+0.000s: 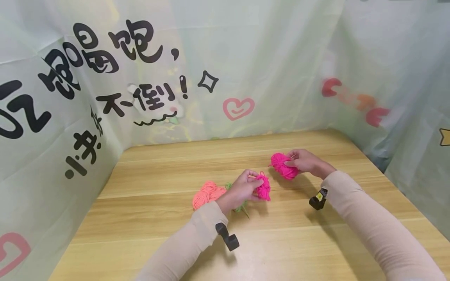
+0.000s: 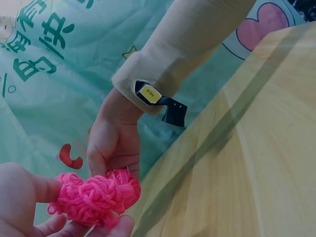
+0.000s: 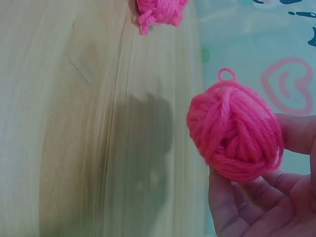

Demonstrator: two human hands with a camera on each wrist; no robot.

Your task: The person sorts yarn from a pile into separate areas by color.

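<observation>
Right hand [image 1: 306, 160] pinches a pink ball [image 1: 282, 166], thumb on one side, fingers curled round the other. Left hand [image 1: 243, 188] grips a knotted pink bundle [image 1: 263, 187] between thumb and fingers. It sits nearer the wearer and left of the right hand; pink pieces close together, visible gap between them.

By size:
- Printed cloth backdrop [image 1: 288, 58]: beyond both hands, and down both sides.
- Wood-grain table [image 1: 140, 218]: below both hands. Right wrist view shows the ball held up off it, shadow alongside.
- Right sleeve [image 1: 372, 222]: runs from the right hand back toward the wearer's right. Arm reaches forward and inward, wrist bent so fingers point left.
- Left sleeve [image 1: 186, 246]: runs back from the left hand toward the wearer's left. Arm angles forward and right, fingers toward the right hand's side.
- Orange yarn [image 1: 207, 194]: on the table just left of the left hand, partly behind the wrist.
- Green yarn [image 1: 242, 207]: under the left hand, mostly covered, strands out on the near side.
- Black bracket at each cuff, just behind each hand.
- Small loop [image 3: 227, 74]: sticks out of the ball, far side from the right palm.
</observation>
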